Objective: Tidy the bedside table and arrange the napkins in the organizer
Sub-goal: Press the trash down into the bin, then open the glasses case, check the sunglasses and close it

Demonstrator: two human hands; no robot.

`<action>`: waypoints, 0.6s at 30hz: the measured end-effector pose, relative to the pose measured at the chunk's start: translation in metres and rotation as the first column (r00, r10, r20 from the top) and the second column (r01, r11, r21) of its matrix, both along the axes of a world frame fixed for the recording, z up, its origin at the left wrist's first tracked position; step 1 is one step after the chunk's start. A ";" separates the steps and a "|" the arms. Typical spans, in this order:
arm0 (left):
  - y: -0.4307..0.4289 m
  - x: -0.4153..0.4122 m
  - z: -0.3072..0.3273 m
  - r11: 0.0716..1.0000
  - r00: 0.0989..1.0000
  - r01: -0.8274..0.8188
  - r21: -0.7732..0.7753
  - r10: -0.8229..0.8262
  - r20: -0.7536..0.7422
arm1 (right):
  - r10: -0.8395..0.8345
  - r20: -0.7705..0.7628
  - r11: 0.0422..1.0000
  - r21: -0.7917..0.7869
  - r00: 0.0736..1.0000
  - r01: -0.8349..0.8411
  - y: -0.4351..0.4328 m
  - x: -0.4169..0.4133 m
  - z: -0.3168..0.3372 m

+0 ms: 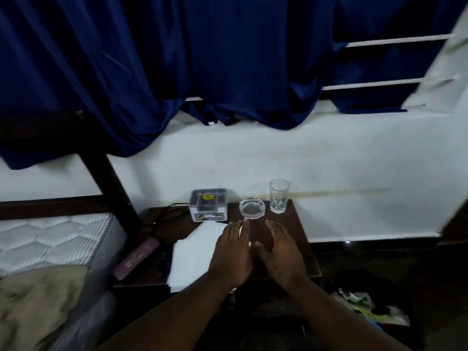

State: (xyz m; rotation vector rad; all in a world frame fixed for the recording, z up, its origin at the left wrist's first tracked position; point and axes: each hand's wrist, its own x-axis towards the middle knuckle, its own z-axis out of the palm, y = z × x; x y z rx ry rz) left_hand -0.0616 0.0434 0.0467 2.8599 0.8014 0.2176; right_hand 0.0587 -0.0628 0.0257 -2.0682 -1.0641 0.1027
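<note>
White napkins (195, 252) lie spread on the dark wooden bedside table (291, 224), in its left-middle part. My left hand (234, 252) rests flat over their right edge, fingers apart. My right hand (281, 252) hovers open just to the right, over bare wood, thumbs nearly touching. A grey box-shaped organizer (208, 205) stands at the table's back, beyond the napkins. Neither hand grips anything.
A glass ashtray (252, 209) and a tall empty glass (278, 196) stand at the back right. A purple case (136, 258), sunglasses (163, 262) and a black cable (162, 216) lie at the left. The bed (50, 239) is on the left, clutter (367, 307) on the floor at the right.
</note>
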 end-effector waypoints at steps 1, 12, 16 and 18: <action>0.007 -0.008 0.000 1.000 1.000 -0.012 0.008 0.012 0.009 | 0.020 0.002 1.000 0.004 1.000 -0.020 0.009 -0.006 0.002; 0.082 -0.103 -0.001 0.984 0.982 -0.179 0.016 0.178 0.065 | 0.216 -0.007 0.976 0.009 0.976 -0.216 0.106 -0.090 0.010; 0.104 -0.137 -0.008 0.971 0.968 -0.236 -0.034 0.238 0.076 | 0.258 -0.021 0.966 -0.019 0.966 -0.259 0.136 -0.122 0.002; 0.114 -0.153 -0.013 0.963 0.960 -0.262 -0.058 0.266 0.085 | 0.286 -0.017 0.957 -0.039 0.958 -0.286 0.149 -0.138 -0.003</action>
